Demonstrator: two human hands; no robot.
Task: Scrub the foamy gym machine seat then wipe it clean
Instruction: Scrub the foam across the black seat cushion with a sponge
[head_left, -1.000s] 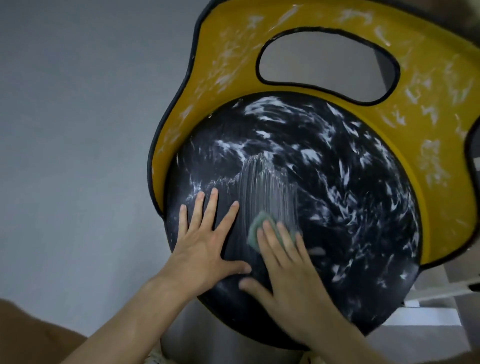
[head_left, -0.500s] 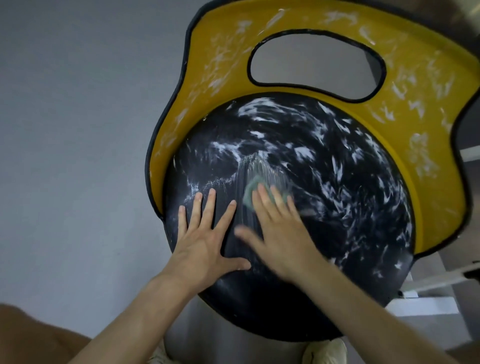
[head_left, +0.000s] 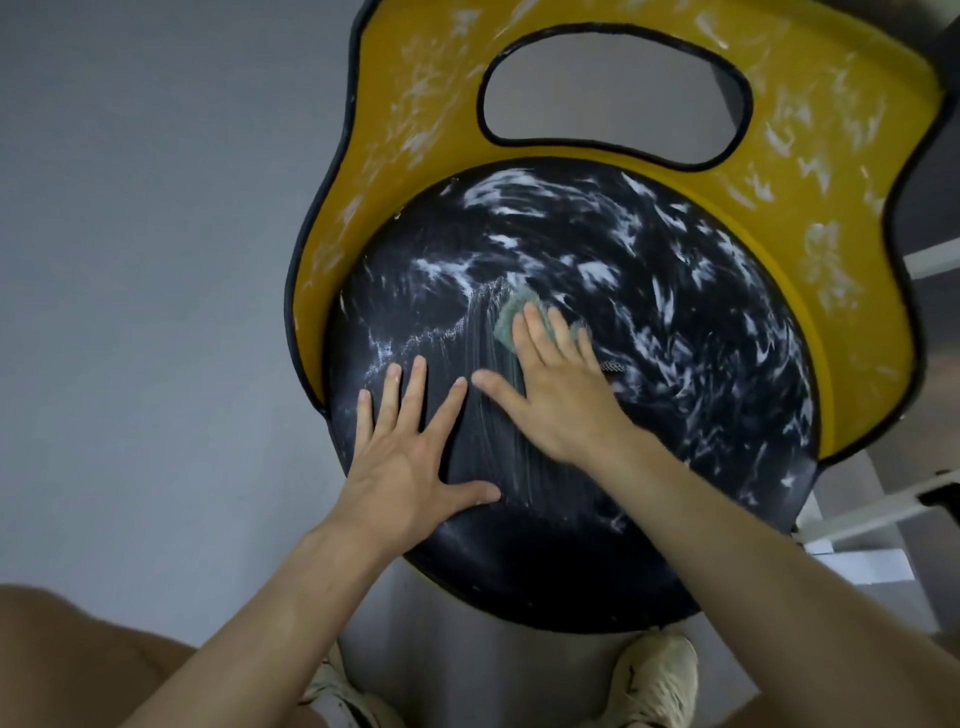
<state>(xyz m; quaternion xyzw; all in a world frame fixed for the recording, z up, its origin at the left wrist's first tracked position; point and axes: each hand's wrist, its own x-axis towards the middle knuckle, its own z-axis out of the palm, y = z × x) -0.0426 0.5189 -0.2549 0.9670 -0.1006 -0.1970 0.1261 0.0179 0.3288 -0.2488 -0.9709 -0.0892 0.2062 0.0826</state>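
Note:
A round black seat pad (head_left: 649, 415) streaked with white foam fills the middle of the view. Behind it rises a yellow backrest (head_left: 810, 171) with a cut-out handle hole, also smeared with foam. My right hand (head_left: 556, 384) lies flat with straight fingers on a green scrub pad (head_left: 511, 312), pressing it against the seat near its centre. A stripe of thin scrubbed foam runs below the pad. My left hand (head_left: 410, 452) rests spread and flat on the seat's left front part, beside the right hand.
Grey floor (head_left: 145, 291) lies to the left. A white machine frame bar (head_left: 883, 509) shows at the right edge under the seat. My beige shoes (head_left: 654, 680) stand on the floor just below the seat's front edge.
My right hand has pushed the green pad away from me, up the seat toward its centre, lengthening the scrubbed stripe. My left hand has stayed in place.

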